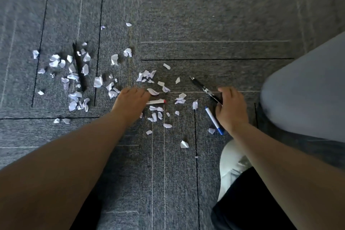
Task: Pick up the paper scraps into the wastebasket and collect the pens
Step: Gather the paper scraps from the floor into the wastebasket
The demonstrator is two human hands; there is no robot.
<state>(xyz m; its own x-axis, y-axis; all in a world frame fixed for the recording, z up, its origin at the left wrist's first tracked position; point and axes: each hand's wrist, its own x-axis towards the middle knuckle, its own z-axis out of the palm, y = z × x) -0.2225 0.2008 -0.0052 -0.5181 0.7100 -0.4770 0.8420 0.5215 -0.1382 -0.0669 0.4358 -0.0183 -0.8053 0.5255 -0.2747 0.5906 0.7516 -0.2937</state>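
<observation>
You have four pens: a black pen (pixel 205 89) at three o'clock, a blue-capped pen (pixel 213 120) at four, a red-tipped pen (pixel 156 101) at centre, a dark pen (pixel 79 67) at nine. Paper scraps (pixel 98 81): several dozen, too many to count exactly.

Dim, soft light; slight motion blur, wide-angle bending at edges.

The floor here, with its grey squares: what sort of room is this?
Probably an office. The floor is grey carpet tiles with thin line patterns, and torn paper scraps lie among pens, such as a black pen and a blue-capped marker.
</observation>
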